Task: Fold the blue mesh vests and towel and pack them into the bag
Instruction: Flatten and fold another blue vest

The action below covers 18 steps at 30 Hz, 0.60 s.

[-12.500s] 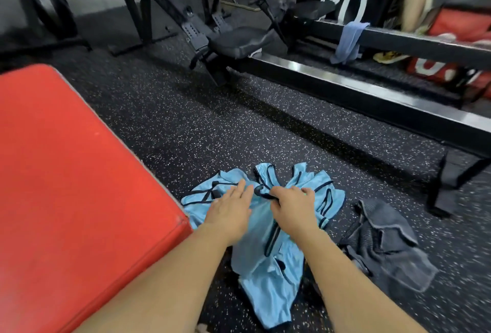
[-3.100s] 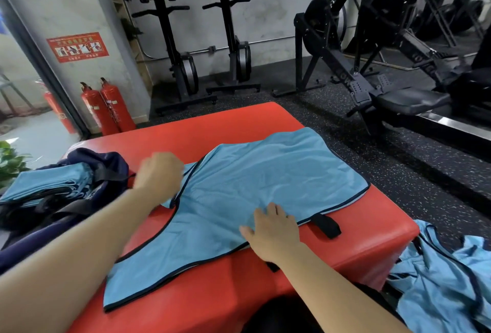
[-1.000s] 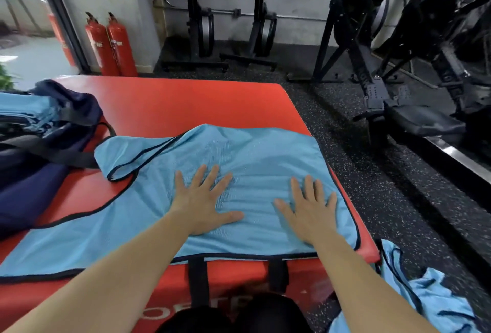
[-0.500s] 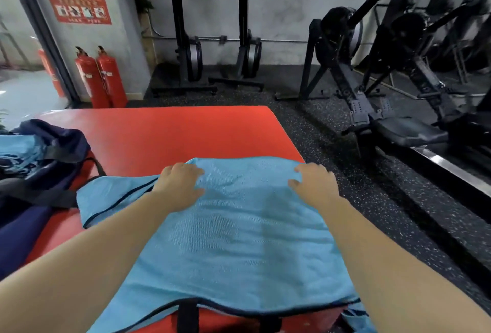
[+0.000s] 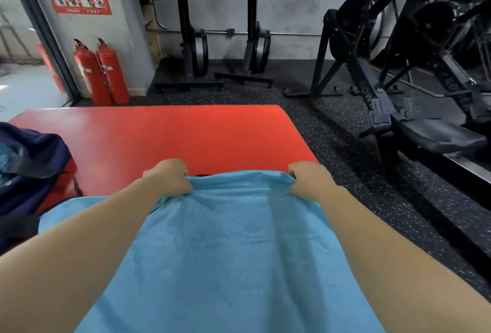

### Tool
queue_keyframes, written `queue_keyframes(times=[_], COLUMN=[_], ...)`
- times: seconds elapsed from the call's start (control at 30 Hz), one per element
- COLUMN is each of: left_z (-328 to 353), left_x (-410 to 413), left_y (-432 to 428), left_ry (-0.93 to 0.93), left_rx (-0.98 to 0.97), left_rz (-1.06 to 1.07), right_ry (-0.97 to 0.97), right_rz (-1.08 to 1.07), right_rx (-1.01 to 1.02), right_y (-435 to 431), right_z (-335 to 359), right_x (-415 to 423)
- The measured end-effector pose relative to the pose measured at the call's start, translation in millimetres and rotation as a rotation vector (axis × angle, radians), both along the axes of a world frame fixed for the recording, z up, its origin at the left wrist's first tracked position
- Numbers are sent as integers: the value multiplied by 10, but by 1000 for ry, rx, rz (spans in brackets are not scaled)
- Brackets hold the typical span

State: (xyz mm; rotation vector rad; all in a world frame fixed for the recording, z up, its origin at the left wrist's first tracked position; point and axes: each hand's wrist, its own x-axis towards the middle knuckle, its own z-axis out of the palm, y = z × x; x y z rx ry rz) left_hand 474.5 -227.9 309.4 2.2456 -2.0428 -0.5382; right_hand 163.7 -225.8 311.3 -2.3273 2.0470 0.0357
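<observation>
Gripping the far edge of the blue mesh vest, which lies spread on the red desk, left hand and right hand both curl round it; fabric likely light, limp, so hold at corners.

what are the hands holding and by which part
Both hold the blue vest by its far edge: the left hand grips it toward the left, the right hand at the right end.
</observation>
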Motion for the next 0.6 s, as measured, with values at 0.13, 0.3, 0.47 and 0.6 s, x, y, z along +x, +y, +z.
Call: queue_keyframes(times=[0.13, 0.3, 0.47, 0.6], left_z=[-88, -251, -94, -81], left_x=[3, 107, 94, 136], left_y=[532, 1132, 1186, 1230], left_ry=[63, -124, -288, -455], left_rx=[-354, -453, -345, -352], left_rz=[-181, -496, -321, -297], right_ry=[127, 9, -118, -19], right_rz=[264, 318, 94, 122], right_rx=[-415, -426, -327, -105], right_y=[438, 1011, 1071, 1037], right_z=[-220, -381, -97, -38], right_x=[-166, -402, -314, -193])
